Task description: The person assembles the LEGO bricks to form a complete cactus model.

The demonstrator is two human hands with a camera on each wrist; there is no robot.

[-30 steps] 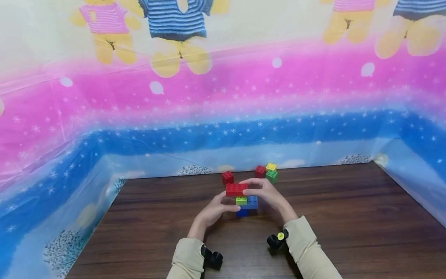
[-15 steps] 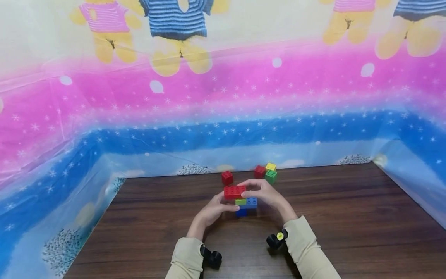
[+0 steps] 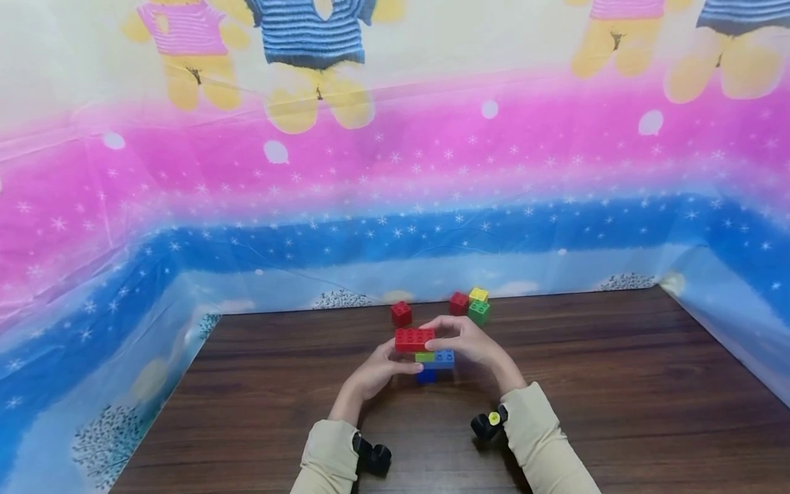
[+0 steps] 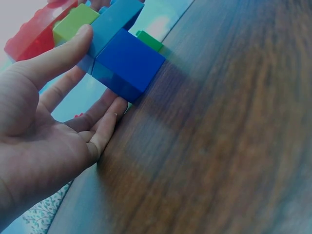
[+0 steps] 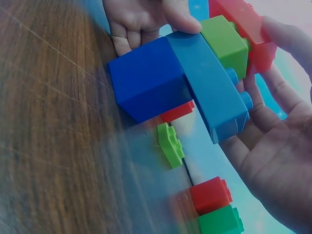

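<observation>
A small stack of toy building bricks stands on the table. Its base is a dark blue brick (image 5: 146,80); a longer light blue brick (image 5: 207,83) lies across that, and a lime brick (image 5: 226,46) sits on one end. My left hand (image 3: 376,370) holds the stack, its thumb against the lime and light blue bricks and its fingers on the far side. Between thumb and fingers, my right hand (image 3: 472,343) pinches a long red brick (image 3: 414,339) over the lime one. Some lime studs show at the joint; whether the red brick is fully seated I cannot tell.
Toward the table's back edge lie a red brick (image 3: 401,313), another red block (image 3: 459,302), a yellow block (image 3: 478,295) and a green block (image 3: 479,312). A lime piece (image 5: 169,146) lies behind the stack. A printed cloth (image 3: 370,240) borders the wooden table (image 3: 278,412).
My right hand has brought the red brick down and slightly left, so it now covers the lime brick's studs in the head view. The left hand stays nearly still on the stack.
</observation>
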